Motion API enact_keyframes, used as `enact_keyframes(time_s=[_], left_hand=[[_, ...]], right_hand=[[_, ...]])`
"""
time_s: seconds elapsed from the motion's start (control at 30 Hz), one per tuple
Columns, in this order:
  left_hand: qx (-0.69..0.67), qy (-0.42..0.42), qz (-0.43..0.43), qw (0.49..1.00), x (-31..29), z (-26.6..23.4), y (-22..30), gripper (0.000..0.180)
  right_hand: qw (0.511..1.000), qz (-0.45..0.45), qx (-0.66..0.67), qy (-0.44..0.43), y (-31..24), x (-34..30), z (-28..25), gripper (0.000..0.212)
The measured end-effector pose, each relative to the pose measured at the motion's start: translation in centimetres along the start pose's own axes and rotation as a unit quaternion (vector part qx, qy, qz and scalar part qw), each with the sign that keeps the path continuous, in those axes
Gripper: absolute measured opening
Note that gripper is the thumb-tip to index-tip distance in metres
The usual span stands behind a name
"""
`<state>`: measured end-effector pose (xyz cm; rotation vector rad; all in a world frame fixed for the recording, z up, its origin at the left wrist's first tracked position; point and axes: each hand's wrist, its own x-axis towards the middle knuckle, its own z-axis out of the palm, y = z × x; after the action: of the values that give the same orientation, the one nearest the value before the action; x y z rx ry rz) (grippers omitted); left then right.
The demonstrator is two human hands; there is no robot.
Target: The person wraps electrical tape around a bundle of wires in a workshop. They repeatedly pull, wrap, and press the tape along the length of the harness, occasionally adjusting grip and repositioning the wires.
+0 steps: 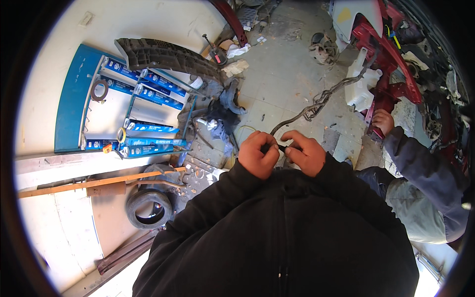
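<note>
A dark, taped wiring harness (pixel 324 97) stretches from the red car's front at the upper right down to my hands, with several loose wires hanging off its middle. Close in front of my chest, my left hand (pixel 258 154) has its fingers curled and pinched around the harness end. Right beside it, my right hand (pixel 305 152) pinches a small dark piece of the same harness between thumb and fingers. A short dark stretch shows between the two hands; my fingers cover its exact shape.
At the right, a co-worker's hand (pixel 382 122) rests on the red car body (pixel 403 74), near a white plastic tank (pixel 360 85). A rack (pixel 129 116) of blue boxes stands by the left wall, under a black curved car part (pixel 168 55). A tyre (pixel 148 208) sits lower left.
</note>
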<state>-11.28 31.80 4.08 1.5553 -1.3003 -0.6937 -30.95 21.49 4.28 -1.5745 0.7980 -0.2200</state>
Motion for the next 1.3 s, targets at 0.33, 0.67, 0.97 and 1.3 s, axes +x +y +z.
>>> enact_keyframes(time_s=[0.33,0.67,0.97,1.3], left_hand=[[-0.17,-0.045,-0.198,0.964,-0.9,-0.6,-0.7,0.025],[0.0,-0.049,-0.064,0.997,-1.2,-0.5,-0.6,0.042],[0.052,-0.064,0.023,0.996,-1.4,-0.7,-0.2,0.044],[0.109,-0.07,0.075,0.989,-1.2,-0.7,0.5,0.037]], right_hand=[[0.957,0.113,0.268,-0.013,1.0,1.1,1.1,0.02],[0.934,0.124,0.326,0.075,-1.0,1.3,2.5,0.017],[0.951,0.173,0.244,0.083,-0.9,1.7,3.7,0.028],[0.917,0.22,0.322,0.084,-2.0,2.0,4.1,0.024]])
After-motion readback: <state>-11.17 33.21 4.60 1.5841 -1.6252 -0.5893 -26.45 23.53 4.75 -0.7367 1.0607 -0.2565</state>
